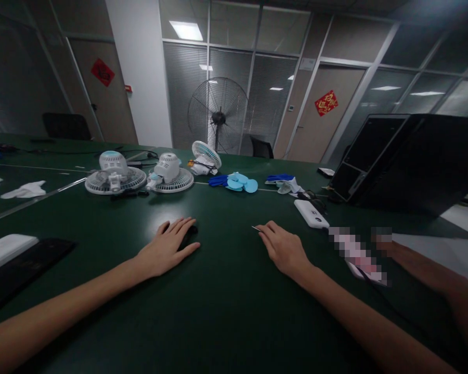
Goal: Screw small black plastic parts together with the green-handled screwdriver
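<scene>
My left hand (167,248) lies flat on the dark green table (226,311), fingers apart, its fingertips on a small black object (193,230) that is mostly hidden. My right hand (284,250) rests on the table to the right with the fingers curled; a thin pale pointed tip (255,228) sticks out past them to the left. Further back stand three small white clip fans with their parts apart: one at the left (115,175), one in the middle (169,174), one behind (205,157). Light blue fan blades (239,182) lie beside them.
Another person's forearm (421,267) reaches in from the right beside a blurred patch. A white box-shaped device (311,213), blue gloves (218,180), white cloths (25,190), a black open case (405,161), a white pad on a black tray (5,248) and a pedestal fan (218,115) surround the hands.
</scene>
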A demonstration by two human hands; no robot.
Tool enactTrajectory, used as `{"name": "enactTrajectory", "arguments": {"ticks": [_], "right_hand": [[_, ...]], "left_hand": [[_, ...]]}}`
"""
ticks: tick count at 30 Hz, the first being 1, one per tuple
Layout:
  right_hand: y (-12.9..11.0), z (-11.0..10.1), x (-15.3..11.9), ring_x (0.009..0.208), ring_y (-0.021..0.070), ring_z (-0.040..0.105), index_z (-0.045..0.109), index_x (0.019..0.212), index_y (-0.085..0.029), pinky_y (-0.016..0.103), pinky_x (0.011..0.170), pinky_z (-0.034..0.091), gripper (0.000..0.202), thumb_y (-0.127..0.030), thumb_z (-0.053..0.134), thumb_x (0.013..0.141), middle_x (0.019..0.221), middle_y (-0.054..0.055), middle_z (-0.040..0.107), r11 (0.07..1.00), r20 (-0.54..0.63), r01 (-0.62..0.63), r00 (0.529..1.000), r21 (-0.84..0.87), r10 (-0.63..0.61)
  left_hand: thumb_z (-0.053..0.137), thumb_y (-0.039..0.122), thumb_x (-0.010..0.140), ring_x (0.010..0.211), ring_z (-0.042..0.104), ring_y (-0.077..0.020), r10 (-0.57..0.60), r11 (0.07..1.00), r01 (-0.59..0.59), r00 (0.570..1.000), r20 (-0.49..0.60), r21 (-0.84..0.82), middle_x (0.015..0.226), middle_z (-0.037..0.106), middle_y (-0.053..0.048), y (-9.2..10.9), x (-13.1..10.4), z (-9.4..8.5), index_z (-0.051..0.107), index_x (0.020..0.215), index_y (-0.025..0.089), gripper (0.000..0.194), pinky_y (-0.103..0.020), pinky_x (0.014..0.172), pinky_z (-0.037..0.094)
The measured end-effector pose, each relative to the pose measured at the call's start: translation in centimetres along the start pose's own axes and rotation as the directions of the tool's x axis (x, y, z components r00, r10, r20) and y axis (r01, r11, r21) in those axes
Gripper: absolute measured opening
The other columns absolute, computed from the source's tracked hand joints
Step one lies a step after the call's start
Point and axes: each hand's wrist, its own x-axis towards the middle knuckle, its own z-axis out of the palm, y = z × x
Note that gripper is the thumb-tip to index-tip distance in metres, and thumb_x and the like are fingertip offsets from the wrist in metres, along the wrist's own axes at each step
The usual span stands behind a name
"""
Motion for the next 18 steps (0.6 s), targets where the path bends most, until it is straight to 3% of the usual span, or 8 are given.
{"name": "enactTrajectory", "arguments": {"ticks": [8,18], "right_hand": [[1.0,-0.3,1.3,0.092,0.0204,0.068,0.062,0.140,-0.024,0.032,0.071,0.055,0.036,-0.034,0.041,0.112,0.122,0.009,0.065,1.000,0.024,0.022,0.999,0.001,-0.022],[1.4,-0.1,1.6,0.093,0.0231,0.069,0.062,0.142,-0.023,0.035,0.072,0.055,0.039,-0.035,0.040,0.112,0.122,0.010,0.064,1.000,0.027,0.022,0.999,-0.008,-0.022]], "left_hand": [[0.031,0.067,0.106,0.160,0.021,-0.0354,0.011,0.999,-0.010,1.000,-0.021,0.042,0.173,0.026,-0.013,-0.2,-0.5,1.4,0.021,0.170,0.020,0.081,-0.060,0.128,0.016],[0.032,0.067,0.106,0.161,0.019,-0.0347,0.060,0.996,-0.057,0.998,-0.032,0.069,0.175,0.019,-0.012,0.4,-0.7,2.5,0.014,0.171,0.021,0.082,-0.059,0.129,0.015]]}}
